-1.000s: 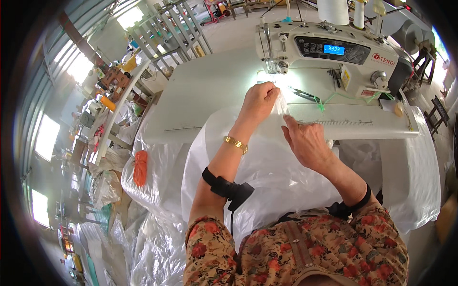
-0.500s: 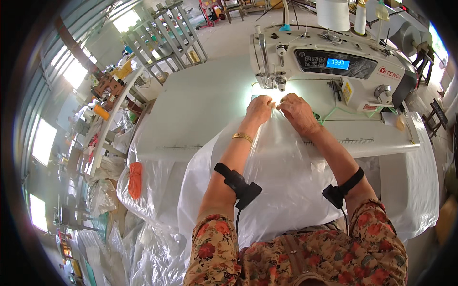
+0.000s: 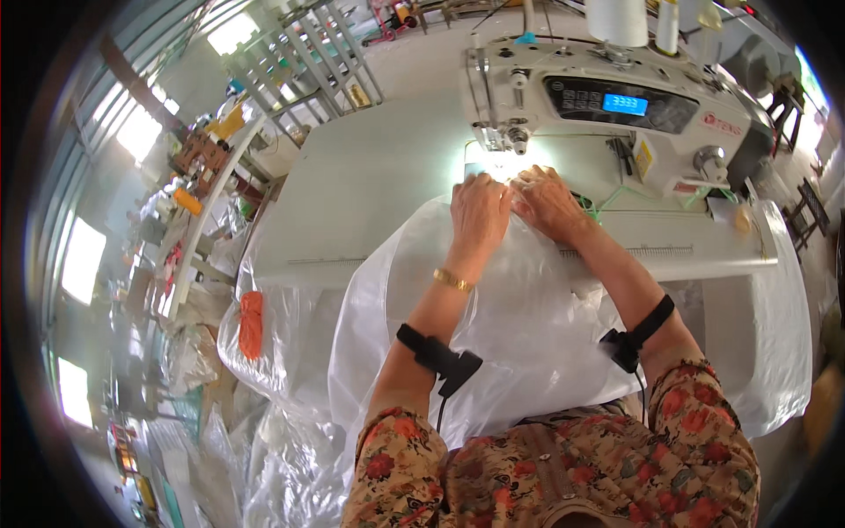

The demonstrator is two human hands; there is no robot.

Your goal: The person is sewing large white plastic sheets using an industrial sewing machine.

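Observation:
A large translucent white plastic sheet (image 3: 519, 326) drapes from the sewing machine (image 3: 576, 70) over the table's front edge towards my body. My left hand (image 3: 481, 214) lies back-up at its upper edge, fingers curled down on the plastic just in front of the brightly lit needle area (image 3: 500, 165). Close beside it, my right hand (image 3: 547, 209) grips the same edge with bent fingers. Both sets of fingertips are partly hidden by the hands and washed out by the glare, so the exact hold under the needle is hard to see.
Black snips (image 3: 623, 158) and green cord (image 3: 616, 201) lie right of my hands. White thread cones (image 3: 616, 22) stand above the machine. An orange bundle (image 3: 251, 326) rests on plastic at the table's left. A cluttered bench (image 3: 207, 207) and a grey metal rack (image 3: 304, 66) stand further left.
My left hand has turned flatter, its back now uppermost, and both hands have shifted a little at the plastic's edge. The gathered folds between them have smoothed out. The view has tilted slightly.

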